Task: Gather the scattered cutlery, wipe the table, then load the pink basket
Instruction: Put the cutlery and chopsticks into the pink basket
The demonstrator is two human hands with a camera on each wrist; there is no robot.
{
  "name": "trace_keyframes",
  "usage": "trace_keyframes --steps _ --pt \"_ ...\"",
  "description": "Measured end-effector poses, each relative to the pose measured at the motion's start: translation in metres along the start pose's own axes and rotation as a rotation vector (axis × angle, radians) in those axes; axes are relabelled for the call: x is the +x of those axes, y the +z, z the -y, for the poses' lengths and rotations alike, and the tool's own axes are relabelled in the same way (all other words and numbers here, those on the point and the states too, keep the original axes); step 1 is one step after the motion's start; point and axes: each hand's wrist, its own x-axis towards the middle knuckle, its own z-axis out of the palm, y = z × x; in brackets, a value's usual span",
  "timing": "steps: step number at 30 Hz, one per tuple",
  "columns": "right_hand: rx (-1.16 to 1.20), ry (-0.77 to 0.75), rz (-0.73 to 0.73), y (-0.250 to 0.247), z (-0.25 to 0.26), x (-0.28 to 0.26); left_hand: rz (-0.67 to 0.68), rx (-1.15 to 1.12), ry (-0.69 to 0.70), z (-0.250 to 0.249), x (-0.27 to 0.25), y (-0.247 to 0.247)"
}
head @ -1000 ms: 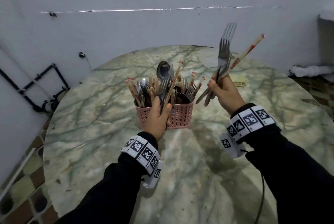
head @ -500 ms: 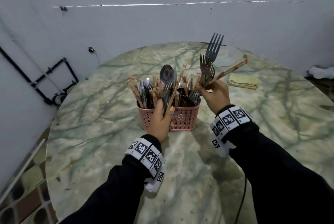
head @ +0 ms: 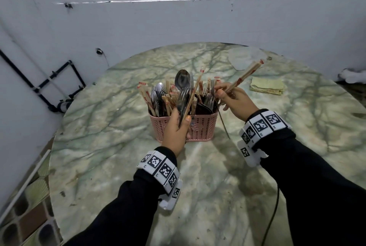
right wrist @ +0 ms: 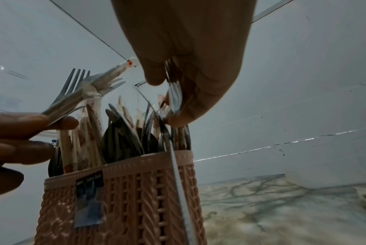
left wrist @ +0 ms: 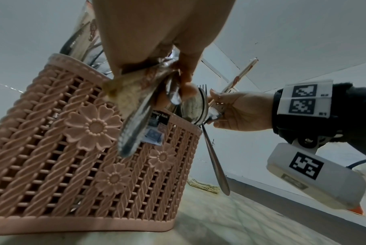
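The pink basket [head: 200, 126] stands mid-table, packed with forks, spoons and wrapped chopsticks. My left hand [head: 179, 124] is in front of it and grips a bundle of cutlery [head: 185, 95]: a spoon, a fork and chopsticks, whose handle ends [left wrist: 135, 129] hang before the basket wall [left wrist: 73, 157]. My right hand [head: 227, 95] is at the basket's right rim. It pinches wrapped chopsticks [head: 247, 73] that point up to the right, and a metal utensil whose handle [head: 223, 124] hangs down outside the basket [right wrist: 135, 199]. That handle [right wrist: 182, 190] crosses the basket's front.
A folded yellow cloth [head: 266, 86] lies on the marble table [head: 111, 146] to the back right. A white wall [head: 178, 23] curves close behind the table. Black pipes [head: 55, 79] run along the wall at the left. A cable [head: 271, 220] trails from my right sleeve.
My right hand has come down and left to the basket's right rim, and the forks it held high have dropped with it. My left hand has stayed by the basket with its bundle.
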Motion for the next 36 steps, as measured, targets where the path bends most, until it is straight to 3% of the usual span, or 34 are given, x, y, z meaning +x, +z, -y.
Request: trace_keyframes --steps 11,17,23,29,32,36 --pt "-0.044 -0.034 -0.121 0.000 -0.001 0.000 0.010 -0.021 -0.002 0.002 0.001 -0.002" --pt "0.078 0.110 -0.111 -0.002 0.010 0.001 0.014 -0.027 0.000 0.003 0.001 -0.002" --pt "-0.150 0.022 -0.272 -0.004 0.019 -0.003 0.015 -0.025 -0.008 0.007 0.002 -0.003" --pt "-0.512 0.127 -0.102 -0.004 0.027 -0.002 0.009 -0.015 0.004 0.007 0.001 -0.001" --pt "-0.252 0.132 -0.080 -0.008 0.026 -0.001 0.012 -0.022 -0.002 0.009 0.002 -0.001" --pt "0.129 0.046 -0.192 -0.012 0.031 -0.003 0.010 -0.028 -0.004 0.009 0.001 -0.003"
